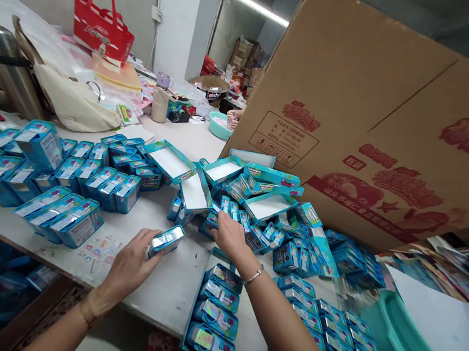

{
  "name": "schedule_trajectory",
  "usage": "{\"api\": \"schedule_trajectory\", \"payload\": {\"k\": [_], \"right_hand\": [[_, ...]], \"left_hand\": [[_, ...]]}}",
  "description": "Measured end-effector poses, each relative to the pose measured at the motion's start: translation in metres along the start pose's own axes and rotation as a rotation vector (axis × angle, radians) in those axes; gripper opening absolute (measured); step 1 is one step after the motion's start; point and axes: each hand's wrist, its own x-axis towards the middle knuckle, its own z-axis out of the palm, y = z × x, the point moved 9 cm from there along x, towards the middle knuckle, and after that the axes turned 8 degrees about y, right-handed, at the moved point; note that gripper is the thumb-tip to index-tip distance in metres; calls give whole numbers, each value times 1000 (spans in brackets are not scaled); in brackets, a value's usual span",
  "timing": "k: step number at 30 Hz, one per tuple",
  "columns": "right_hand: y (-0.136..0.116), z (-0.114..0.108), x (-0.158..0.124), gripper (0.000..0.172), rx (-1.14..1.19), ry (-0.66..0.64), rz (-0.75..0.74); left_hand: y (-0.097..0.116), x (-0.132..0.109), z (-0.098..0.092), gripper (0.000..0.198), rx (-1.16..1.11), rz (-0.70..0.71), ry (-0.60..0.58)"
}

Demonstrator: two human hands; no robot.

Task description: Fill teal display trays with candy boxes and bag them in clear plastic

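Observation:
My left hand (138,257) is closed around a small blue candy box (168,239) with a shiny silvery face, held above the white table (152,285). My right hand (229,234) reaches into a pile of similar blue boxes (253,232), its fingers bent and pressed together among them. What lies between those fingertips is hidden. Under my right forearm is an open blue tray (191,312) with several candy boxes standing in a row (214,318). Shallow trays with white insides (174,162), marked "Caramelo Macizo", lie tilted over the pile.
Several rows of blue boxes (101,182) stand on the left; filled trays (337,342) sit at the right. A large cardboard carton (351,127) leans behind the pile. A turquoise basin (402,344) is far right. Another person's hand (235,118) shows beyond the carton, near a bowl (218,128).

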Motion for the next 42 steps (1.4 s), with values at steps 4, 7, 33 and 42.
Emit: {"api": "schedule_trajectory", "payload": {"k": [4,7,33,42], "right_hand": [[-4,-19,-6,27,2,83,-80],[20,-48,-22,27,102,162,2],[126,-5,-152,73,1172,9,550],[67,-30,-111,34,535,182,109]], "left_hand": [[-12,-12,-13,44,-96,-154,77],[5,-8,-8,45,-338,-268,37],[78,50,170,59,-968,-260,-481],[93,44,160,51,-1001,-206,-560]]}}
